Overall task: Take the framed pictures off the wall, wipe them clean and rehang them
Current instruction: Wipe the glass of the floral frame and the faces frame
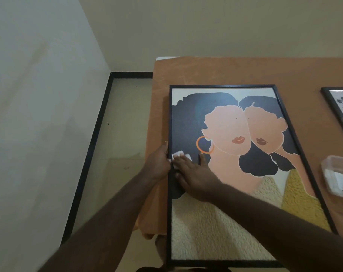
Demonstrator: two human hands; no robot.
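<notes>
A clear plastic container (pixel 337 176) sits on the orange-covered surface (pixel 235 72) at the right edge of view, just beside the right rail of the large framed picture (pixel 235 163). It holds white folded material; what kind cannot be told.

The large framed picture lies flat, face up, on the orange cover, its near end reaching past the cover's near edge. It has a thin black frame and shows two stylised figures with dark hair.

The right hand (pixel 194 173) lies flat on the glass near the left rail, fingers extended and fairly close together, pressing a white wipe (pixel 177 155) against the surface. The left hand (pixel 159 160) rests against the outside of the left rail, fingers curled round the frame edge, touching the wipe's corner.

A second black-framed picture (pixel 341 108), with a dark leaf motif, lies further right on the same cover, well apart from the first and cut off by the view's edge.

To the left are a pale wall (pixel 39 114), black skirting (pixel 92 150) and bare floor (pixel 123 124).
</notes>
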